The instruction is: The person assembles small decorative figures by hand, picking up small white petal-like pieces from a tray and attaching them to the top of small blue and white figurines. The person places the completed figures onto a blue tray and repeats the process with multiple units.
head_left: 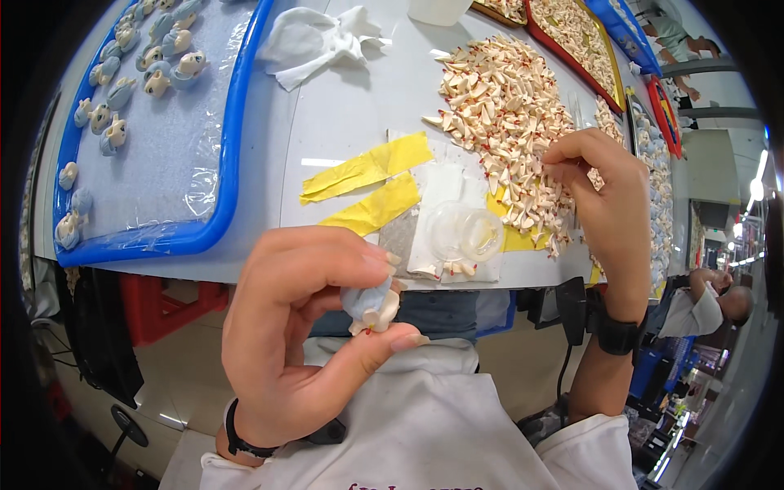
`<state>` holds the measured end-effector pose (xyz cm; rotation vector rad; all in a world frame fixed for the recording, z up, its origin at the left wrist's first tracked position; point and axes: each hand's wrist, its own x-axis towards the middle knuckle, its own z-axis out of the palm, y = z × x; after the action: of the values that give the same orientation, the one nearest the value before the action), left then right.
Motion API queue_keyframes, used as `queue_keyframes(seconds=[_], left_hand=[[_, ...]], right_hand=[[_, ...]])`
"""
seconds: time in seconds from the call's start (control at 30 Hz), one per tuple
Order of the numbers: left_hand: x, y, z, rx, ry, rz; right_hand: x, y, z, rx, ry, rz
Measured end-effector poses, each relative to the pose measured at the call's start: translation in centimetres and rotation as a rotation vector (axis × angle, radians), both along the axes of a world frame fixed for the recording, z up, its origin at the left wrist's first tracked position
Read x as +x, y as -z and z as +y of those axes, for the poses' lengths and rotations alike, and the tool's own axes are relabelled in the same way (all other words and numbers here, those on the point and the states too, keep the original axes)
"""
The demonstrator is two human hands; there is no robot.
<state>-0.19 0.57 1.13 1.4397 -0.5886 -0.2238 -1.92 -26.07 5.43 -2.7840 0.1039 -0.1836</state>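
My left hand (302, 327) holds a small pale blue and cream figurine (371, 306) between thumb and fingers, close to my chest and below the table edge. My right hand (600, 204) reaches over a heap of small cream pieces with red tips (506, 122) on the white table (351, 122); its fingertips are pinched at the heap's right edge, and whether they hold a piece cannot be told. A small clear round dish (465, 233) stands on a white cloth near the table's front edge, between my hands.
A blue tray (237, 122) lined with clear film carries several finished blue figurines at the left. Yellow tape strips (367, 167) and a crumpled white cloth (318, 41) lie on the table. Red and blue trays with more pieces stand at the back right. Another person sits at the far right.
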Motion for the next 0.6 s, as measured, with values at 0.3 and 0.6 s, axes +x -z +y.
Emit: queue_keyframes(seconds=[0.3, 0.6], left_hand=[[0.3, -0.1, 0.1, -0.024, -0.026, 0.018], [-0.1, -0.1, -0.1, -0.072, -0.064, 0.128]], right_hand=[[-1.6, -1.4, 0.4, 0.347, 0.179, -0.224], [-5.8, -1.8, 1.0, 0.867, 0.232, -0.149]])
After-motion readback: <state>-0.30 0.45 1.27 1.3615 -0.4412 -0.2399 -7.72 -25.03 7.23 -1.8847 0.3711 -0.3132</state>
